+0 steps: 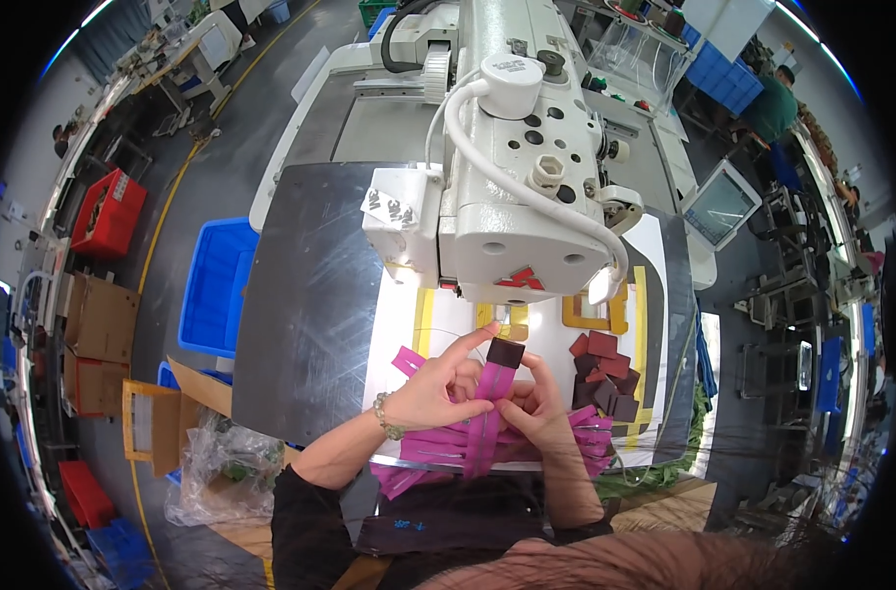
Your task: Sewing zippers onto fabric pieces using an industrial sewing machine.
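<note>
A magenta zipper strip (485, 433) runs upright between my two hands, a dark brown square patch (506, 353) at its upper end. My left hand (438, 390) pinches the strip from the left, thumb along its edge and index finger stretched toward the machine. From the right, my right hand (535, 408) grips the same strip just below the patch, its index finger beside the patch. More magenta zipper strips (433, 444) lie in a loose bundle beneath my hands, over the table's front edge. Just beyond the patch is the sewing machine (527, 246); its needle area is partly hidden by my fingers.
Dark red and brown patches (620, 367) are piled right of my hands. A yellow frame (597, 313) lies behind them on the white plate (394, 320). At the left stand a blue bin (215, 285) and a cardboard box (153, 423); a screen (720, 205) stands at the right.
</note>
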The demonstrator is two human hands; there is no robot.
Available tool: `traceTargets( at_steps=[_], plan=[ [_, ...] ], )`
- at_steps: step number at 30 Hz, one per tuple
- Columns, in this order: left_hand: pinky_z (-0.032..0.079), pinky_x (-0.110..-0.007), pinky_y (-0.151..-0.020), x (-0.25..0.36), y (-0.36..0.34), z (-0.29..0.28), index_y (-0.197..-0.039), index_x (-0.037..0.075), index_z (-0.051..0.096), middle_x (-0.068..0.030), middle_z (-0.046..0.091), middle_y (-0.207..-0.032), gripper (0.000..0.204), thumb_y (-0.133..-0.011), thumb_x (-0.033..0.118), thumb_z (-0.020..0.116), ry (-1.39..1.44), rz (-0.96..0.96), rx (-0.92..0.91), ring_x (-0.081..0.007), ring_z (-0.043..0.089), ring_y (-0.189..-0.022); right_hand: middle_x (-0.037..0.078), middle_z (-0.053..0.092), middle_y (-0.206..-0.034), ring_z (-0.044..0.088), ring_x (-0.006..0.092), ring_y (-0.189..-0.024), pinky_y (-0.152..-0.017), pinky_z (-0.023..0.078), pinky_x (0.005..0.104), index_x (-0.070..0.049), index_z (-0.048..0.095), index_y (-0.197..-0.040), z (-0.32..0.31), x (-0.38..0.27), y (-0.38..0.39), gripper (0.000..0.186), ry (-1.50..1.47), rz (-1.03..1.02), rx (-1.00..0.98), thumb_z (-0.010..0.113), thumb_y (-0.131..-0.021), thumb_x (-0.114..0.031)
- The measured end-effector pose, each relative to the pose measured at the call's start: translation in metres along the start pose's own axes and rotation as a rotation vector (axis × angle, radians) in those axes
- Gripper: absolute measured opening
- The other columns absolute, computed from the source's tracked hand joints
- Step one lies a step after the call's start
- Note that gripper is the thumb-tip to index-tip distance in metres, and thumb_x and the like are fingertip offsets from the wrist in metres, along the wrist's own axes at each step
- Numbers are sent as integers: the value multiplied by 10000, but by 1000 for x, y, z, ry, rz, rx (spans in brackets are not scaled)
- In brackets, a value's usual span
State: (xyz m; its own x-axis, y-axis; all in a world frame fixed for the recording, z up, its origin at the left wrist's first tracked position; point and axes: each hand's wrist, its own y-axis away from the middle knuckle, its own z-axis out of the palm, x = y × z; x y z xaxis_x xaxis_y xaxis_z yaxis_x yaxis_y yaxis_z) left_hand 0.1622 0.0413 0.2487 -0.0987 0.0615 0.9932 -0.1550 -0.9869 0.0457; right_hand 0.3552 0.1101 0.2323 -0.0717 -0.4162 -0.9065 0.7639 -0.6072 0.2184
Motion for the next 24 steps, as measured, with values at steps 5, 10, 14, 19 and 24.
traceTargets(
  at_steps=[5, 10, 14, 19, 24],
  plan=[
    [407, -188, -608, 2, 1, 0, -1515, 140, 107, 46, 430, -654, 909, -809, -21, 657, -59, 28, 10, -35, 422, -600, 111, 636, -897, 607, 107, -693, -596, 481, 228, -76, 252, -1390, -1, 2, 0, 655, 18, 0, 1, 573, -841, 81],
    [407, -190, -608, 1, -1, 1, -1514, 138, 109, 46, 429, -640, 897, -818, -16, 653, -64, 21, 25, -35, 418, -598, 112, 643, -920, 608, 102, -700, -589, 481, 232, -97, 237, -1409, -2, 2, 0, 688, 5, 26, 5, 568, -836, 89],
    [415, -200, -614, -2, 0, 4, -1505, 133, 139, 29, 477, -658, 857, -831, 2, 652, -142, 22, 52, -40, 439, -610, 101, 638, -913, 599, 89, -717, -594, 462, 206, -110, 217, -1441, -1, 1, 0, 732, -24, 21, 8, 563, -830, 98],
    [449, -242, -679, -15, 15, 19, -1397, 97, 362, -11, 597, -800, 613, -855, 46, 644, 53, -22, 198, -74, 532, -715, 32, 577, -796, 536, 62, -660, -588, 431, 182, -127, 209, -1473, 3, -10, -1, 767, -2, -23, 28, 552, -831, 112],
    [461, -267, -784, -11, 39, 17, -1275, 31, 463, -82, 604, -978, 400, -921, 163, 593, -390, 131, -58, -121, 579, -871, 28, 547, -760, 575, 91, -677, -622, 473, 221, -117, 230, -1475, 7, -14, 2, 706, -17, -43, -49, 541, -872, 80]
  ],
)
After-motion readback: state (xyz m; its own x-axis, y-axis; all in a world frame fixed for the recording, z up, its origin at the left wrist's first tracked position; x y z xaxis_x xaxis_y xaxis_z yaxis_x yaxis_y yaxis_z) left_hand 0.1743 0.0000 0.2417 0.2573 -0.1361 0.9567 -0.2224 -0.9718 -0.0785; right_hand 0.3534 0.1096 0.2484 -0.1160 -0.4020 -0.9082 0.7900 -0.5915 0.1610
